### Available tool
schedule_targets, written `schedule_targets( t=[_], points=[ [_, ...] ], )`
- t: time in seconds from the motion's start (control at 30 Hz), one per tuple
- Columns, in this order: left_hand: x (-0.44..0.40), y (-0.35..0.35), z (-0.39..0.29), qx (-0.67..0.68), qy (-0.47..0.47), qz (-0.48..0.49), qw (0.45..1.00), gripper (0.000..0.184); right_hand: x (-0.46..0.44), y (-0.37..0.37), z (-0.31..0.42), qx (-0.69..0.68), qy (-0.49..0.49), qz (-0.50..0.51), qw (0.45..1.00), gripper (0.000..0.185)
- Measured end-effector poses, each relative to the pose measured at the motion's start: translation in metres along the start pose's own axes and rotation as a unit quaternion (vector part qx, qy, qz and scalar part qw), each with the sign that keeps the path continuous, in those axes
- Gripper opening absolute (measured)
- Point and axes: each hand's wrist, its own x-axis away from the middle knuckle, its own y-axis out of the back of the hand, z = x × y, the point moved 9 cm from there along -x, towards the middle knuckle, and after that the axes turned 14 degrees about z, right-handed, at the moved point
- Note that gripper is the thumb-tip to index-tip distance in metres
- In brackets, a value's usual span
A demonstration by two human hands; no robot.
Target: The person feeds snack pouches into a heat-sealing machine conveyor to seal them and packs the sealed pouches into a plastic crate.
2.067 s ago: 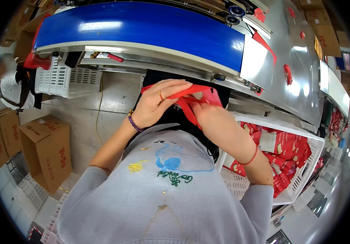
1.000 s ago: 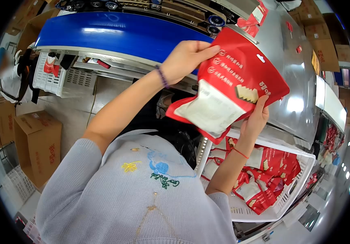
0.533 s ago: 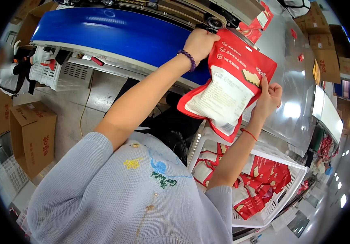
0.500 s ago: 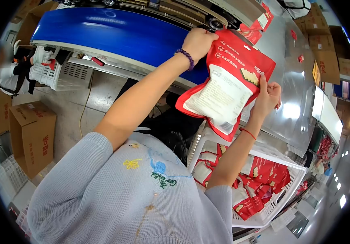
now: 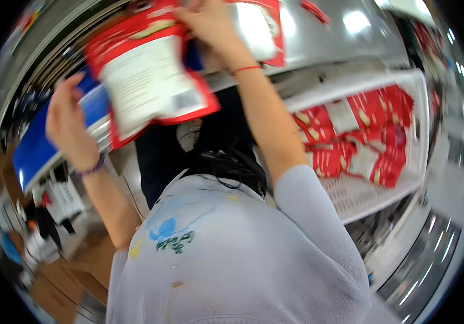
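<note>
A red bag (image 5: 146, 78) with a white label panel hangs tilted in front of me, above the belt's edge. My right hand (image 5: 210, 24) grips its upper right side, with the fingertips partly cut off by the top of the view. To the left of the bag, my left hand (image 5: 71, 121) is blurred, its fingers spread and apart from the bag. Behind my right hand, another red and white bag (image 5: 259, 32) is at the near side of the steel table.
A white crate (image 5: 418, 129) at the right holds several red bags (image 5: 350, 124). The steel table (image 5: 345, 48) runs along the upper right, with a small red piece (image 5: 315, 11) on it. The blue belt (image 5: 37, 143) is at the left. Cardboard boxes (image 5: 59, 291) and a co-worker (image 5: 40, 243) are lower left.
The view has turned, so the crate appears higher and the belt farther left. The held bag has moved left in view. My left hand has let go of its corner; my right hand still holds it.
</note>
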Motion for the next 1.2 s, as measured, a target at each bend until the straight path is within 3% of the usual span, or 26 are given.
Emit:
schedule_targets(
  t=[0.03,0.1,0.17,0.2,0.23,0.27,0.3,0.4,0.43,0.5,0.57,0.6,0.63,0.67,0.7,0.77,0.83,0.87,0.9,0.97,1.03,1.1,1.13,1.17,1.2],
  points=[
    [0.007,-0.009,-0.016,0.053,-0.026,0.004,0.998,0.031,0.015,0.003,0.002,-0.175,0.032,0.021,0.984,0.023],
    [0.028,-0.044,-0.044,0.093,-0.037,0.076,0.992,0.031,0.058,0.042,0.015,-0.193,0.067,0.026,0.978,0.022],
    [0.047,-0.082,-0.06,0.075,-0.045,0.2,0.976,0.031,0.106,0.102,-0.021,-0.258,0.07,-0.057,0.962,0.02],
    [0.053,-0.102,-0.068,0.065,-0.07,0.238,0.967,0.031,0.151,0.166,-0.049,0.009,0.111,-0.236,0.965,0.017],
    [0.06,-0.12,-0.075,0.052,-0.093,0.274,0.956,0.032,0.203,0.208,-0.07,-0.132,0.025,-0.327,0.935,0.018],
    [0.063,-0.134,-0.074,0.042,-0.082,0.289,0.953,0.032,0.258,0.258,-0.086,-0.007,0.045,-0.46,0.887,0.017],
    [0.067,-0.147,-0.07,0.06,-0.046,0.321,0.944,0.031,0.309,0.292,-0.105,-0.017,-0.007,-0.581,0.814,0.02],
    [0.078,-0.179,-0.057,0.077,0.016,0.368,0.926,0.028,0.414,0.372,-0.222,-0.009,-0.057,-0.657,0.752,0.027],
    [0.083,-0.186,-0.058,0.054,0.028,0.391,0.919,0.027,0.447,0.412,-0.303,0.011,-0.228,-0.597,0.769,0.046],
    [0.093,-0.194,-0.063,0.027,0.009,0.434,0.9,0.025,0.455,0.44,-0.36,0.055,-0.284,-0.551,0.783,0.054],
    [0.1,-0.191,-0.056,-0.005,0.046,0.469,0.882,0.023,0.452,0.464,-0.398,0.221,-0.289,-0.506,0.782,0.051],
    [0.102,-0.189,-0.057,0.002,0.027,0.474,0.88,0.022,0.403,0.393,-0.309,-0.06,-0.314,-0.429,0.845,0.047],
    [0.102,-0.188,-0.053,0.005,0.011,0.475,0.88,0.021,0.403,0.402,-0.332,-0.102,-0.249,-0.431,0.861,0.04],
    [0.102,-0.184,-0.051,0.021,-0.006,0.47,0.882,0.02,0.395,0.393,-0.323,-0.109,-0.308,-0.419,0.847,0.035],
    [0.104,-0.181,-0.048,0.035,-0.023,0.467,0.883,0.02,0.366,0.358,-0.278,-0.173,-0.276,-0.4,0.856,0.035],
    [0.111,-0.182,-0.036,0.034,-0.046,0.439,0.897,0.018,0.356,0.352,-0.235,0.016,-0.233,-0.342,0.91,0.057],
    [0.11,-0.186,-0.042,-0.011,-0.083,0.437,0.896,0.02,0.362,0.328,-0.176,0.108,-0.266,-0.387,0.876,0.073],
    [0.112,-0.191,-0.039,-0.007,-0.098,0.424,0.9,0.021,0.363,0.29,-0.107,0.153,-0.288,-0.46,0.826,0.054],
    [0.113,-0.196,-0.04,-0.001,-0.12,0.419,0.9,0.023,0.368,0.301,-0.112,0.067,-0.261,-0.432,0.861,0.053],
    [0.112,-0.209,-0.049,0.037,-0.086,0.489,0.867,0.036,0.377,0.31,-0.063,0.123,-0.183,-0.409,0.885,0.054],
    [0.113,-0.215,-0.069,0.065,-0.181,0.458,0.868,0.056,0.375,0.295,-0.026,0.055,-0.095,-0.409,0.906,0.051],
    [0.118,-0.221,-0.086,0.133,-0.192,0.493,0.838,0.067,0.358,0.275,-0.009,0.032,-0.053,-0.369,0.927,0.049],
    [0.118,-0.212,-0.094,0.153,-0.225,0.405,0.873,0.06,0.344,0.259,0.001,0.009,-0.019,-0.33,0.944,0.047],
    [0.116,-0.213,-0.089,0.155,-0.225,0.4,0.875,0.06,0.33,0.244,0.01,-0.015,0.014,-0.29,0.957,0.046],
    [0.113,-0.216,-0.085,0.223,-0.163,0.452,0.848,0.051,0.316,0.226,0.005,-0.061,-0.015,-0.28,0.958,0.045]
  ],
)
